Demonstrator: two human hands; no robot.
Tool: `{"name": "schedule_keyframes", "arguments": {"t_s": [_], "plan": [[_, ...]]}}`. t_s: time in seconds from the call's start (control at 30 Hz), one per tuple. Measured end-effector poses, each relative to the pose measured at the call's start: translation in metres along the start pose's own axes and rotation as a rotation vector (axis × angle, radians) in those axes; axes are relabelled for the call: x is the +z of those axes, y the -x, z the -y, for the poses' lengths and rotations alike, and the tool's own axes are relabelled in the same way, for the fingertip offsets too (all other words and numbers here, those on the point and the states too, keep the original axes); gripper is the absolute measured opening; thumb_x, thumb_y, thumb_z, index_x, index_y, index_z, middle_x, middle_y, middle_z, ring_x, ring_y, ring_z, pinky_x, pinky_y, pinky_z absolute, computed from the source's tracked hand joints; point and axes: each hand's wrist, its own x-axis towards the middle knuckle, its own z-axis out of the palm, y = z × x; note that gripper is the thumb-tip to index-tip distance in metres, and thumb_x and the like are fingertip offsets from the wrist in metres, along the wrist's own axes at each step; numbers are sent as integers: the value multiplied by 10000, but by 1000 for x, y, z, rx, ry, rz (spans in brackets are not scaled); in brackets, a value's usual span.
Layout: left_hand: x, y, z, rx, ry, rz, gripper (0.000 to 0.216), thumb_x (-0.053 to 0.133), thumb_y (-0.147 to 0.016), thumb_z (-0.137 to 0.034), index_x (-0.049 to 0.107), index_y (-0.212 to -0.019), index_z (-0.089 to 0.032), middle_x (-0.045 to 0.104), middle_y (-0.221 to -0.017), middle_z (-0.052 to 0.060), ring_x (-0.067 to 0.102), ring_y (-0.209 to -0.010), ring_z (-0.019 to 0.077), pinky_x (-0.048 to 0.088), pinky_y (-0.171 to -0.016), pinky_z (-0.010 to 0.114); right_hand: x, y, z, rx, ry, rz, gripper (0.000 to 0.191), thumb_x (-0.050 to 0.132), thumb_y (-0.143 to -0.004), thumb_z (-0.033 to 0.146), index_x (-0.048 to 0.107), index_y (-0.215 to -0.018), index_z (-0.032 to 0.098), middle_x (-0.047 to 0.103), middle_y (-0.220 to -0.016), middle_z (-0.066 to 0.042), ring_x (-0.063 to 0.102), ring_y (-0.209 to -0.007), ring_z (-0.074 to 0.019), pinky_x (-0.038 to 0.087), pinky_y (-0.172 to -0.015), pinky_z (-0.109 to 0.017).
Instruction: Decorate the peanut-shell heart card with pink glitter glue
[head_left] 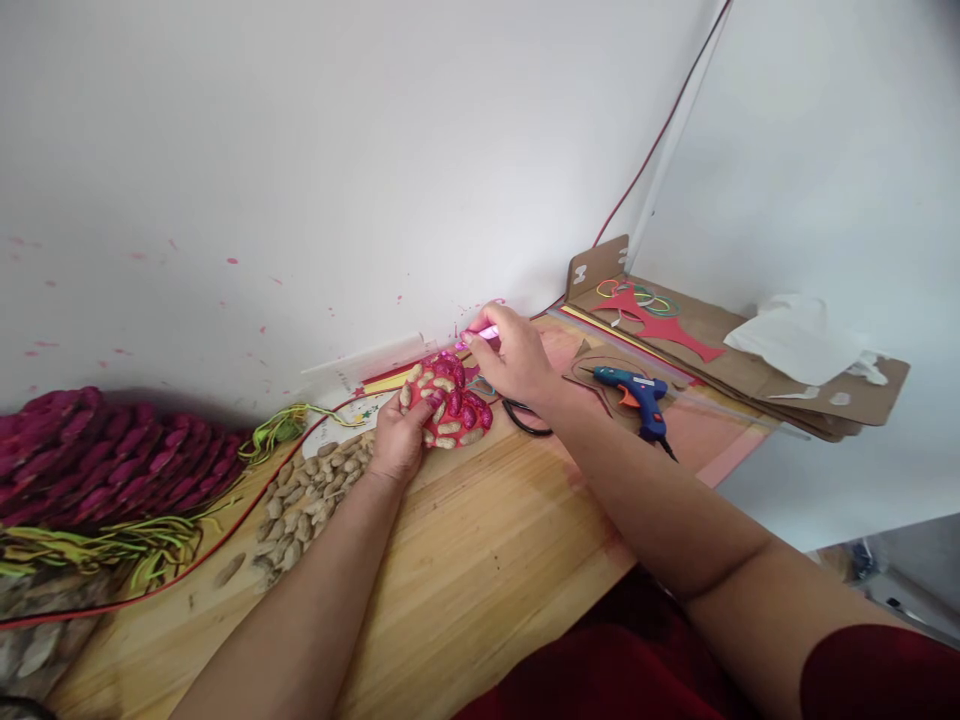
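Observation:
My left hand (401, 435) grips the near left edge of a red peanut-covered piece (450, 410), its thumb lying over the top. Some peanuts on it are plain tan; others, toward its right and far side, are coated in shiny magenta. My right hand (514, 360) is closed around a slim paintbrush (487, 333) with a pale pink handle. Its pink tip points down to the left, at the far edge of the piece; whether it touches is too small to tell. Loose unpainted peanuts (315, 500) are heaped beside my left wrist on the wooden table (480, 560).
A stack of magenta peanut pieces (120, 455) with yellow-green strings (97, 545) stands at left. A red cord (247, 510) crosses the table. Right of my hand lie a blue glue gun (637, 395), cardboard sheets (697, 300), red cutouts (660, 325) and a white plastic bag (795, 335). A paint-spotted wall rises behind.

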Motion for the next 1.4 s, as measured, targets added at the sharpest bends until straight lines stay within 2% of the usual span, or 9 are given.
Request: {"name": "schedule_keyframes", "arguments": {"t_s": [0.23, 0.47, 0.63, 1.03, 1.4], "plan": [[-2, -1, 2, 3, -1, 10, 639, 1045, -437, -393, 739, -949, -164, 807, -809, 71, 799, -780, 310, 651, -784, 460, -1, 1, 5, 24, -66, 2, 140, 576, -972, 332, 550, -867, 242, 679, -810, -19, 635, -794, -194, 461, -785, -333], [-3, -1, 2, 30, -7, 27, 643, 1047, -451, -405, 756, -970, -162, 829, -910, 93, 799, -811, 301, 651, -808, 452, -1, 1, 5, -1, -12, -1, 131, 581, -966, 315, 559, -862, 238, 693, -830, -39, 640, -825, -207, 466, -816, -353], [-3, 0, 3, 42, -27, 41, 637, 1041, -474, -410, 753, -986, -165, 825, -884, 83, 797, -782, 291, 652, -787, 440, -1, 1, 7, 22, -97, -24, 132, 582, -964, 331, 549, -871, 243, 691, -827, -19, 645, -807, -192, 473, -797, -337], [-7, -3, 6, 64, -65, 43, 626, 1027, -503, -426, 758, -1009, -174, 822, -868, 74, 796, -787, 292, 649, -768, 423, -2, -2, 5, 98, -111, -37, 144, 592, -959, 343, 554, -857, 249, 727, -834, -5, 641, -779, -184, 484, -839, -355], [-3, 0, 2, 62, -57, 39, 611, 1029, -485, -434, 753, -963, -171, 817, -847, 82, 802, -810, 318, 650, -791, 458, -1, 0, 6, 40, -95, -20, 133, 579, -961, 343, 548, -874, 247, 702, -831, -17, 643, -806, -196, 479, -817, -350]]}}
